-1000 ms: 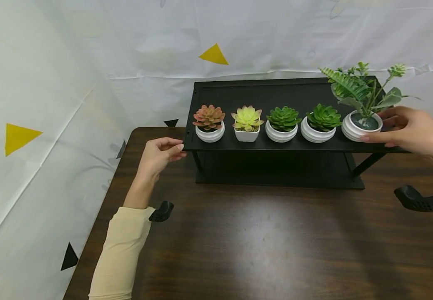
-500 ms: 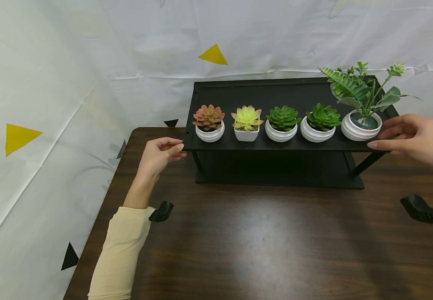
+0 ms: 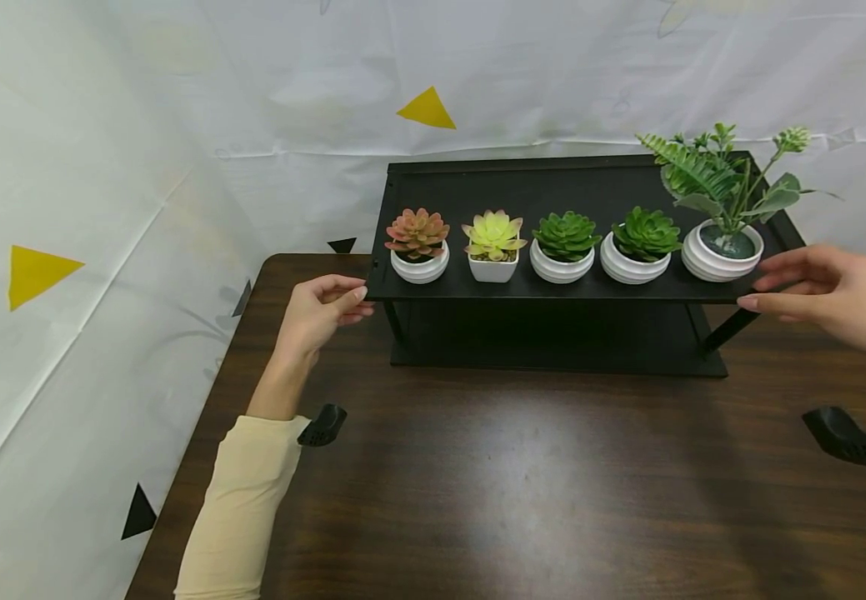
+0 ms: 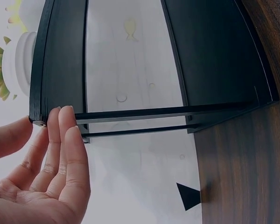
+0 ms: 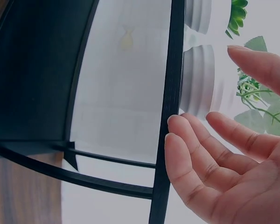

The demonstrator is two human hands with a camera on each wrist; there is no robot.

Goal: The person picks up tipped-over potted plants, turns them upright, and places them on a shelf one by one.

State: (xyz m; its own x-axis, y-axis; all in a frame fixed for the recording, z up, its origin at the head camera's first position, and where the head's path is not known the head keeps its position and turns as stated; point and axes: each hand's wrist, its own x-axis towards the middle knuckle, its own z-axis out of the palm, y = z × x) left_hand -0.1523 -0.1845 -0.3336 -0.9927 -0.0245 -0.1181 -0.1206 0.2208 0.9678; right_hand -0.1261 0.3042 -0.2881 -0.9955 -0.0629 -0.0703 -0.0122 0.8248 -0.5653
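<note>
A black two-tier shelf (image 3: pixel 530 185) bears a row of potted artificial plants along its front. My left hand (image 3: pixel 314 312) pinches the shelf's front left corner, thumb above and fingers underneath, as the left wrist view also shows. At the right end stands a fern-like leafy plant in a white ribbed pot (image 3: pixel 719 260). Beside that pot is my right hand (image 3: pixel 848 292), its fingers loosely bent with nothing between them. In the right wrist view its fingertips (image 5: pixel 175 140) are right at the shelf's edge, and the thumb is apart from the pot.
Left of the leafy plant are two green succulents (image 3: pixel 566 237) in round white pots, a yellow succulent (image 3: pixel 494 237) in a square pot, and a reddish one (image 3: pixel 417 233). The shelf stands on a dark wood table (image 3: pixel 523 483), with a white sheet (image 3: pixel 312 75) behind.
My right hand has let go of the leafy plant's pot and moved right and slightly down, off it. The left hand stays at the shelf corner, and the pots have not moved.
</note>
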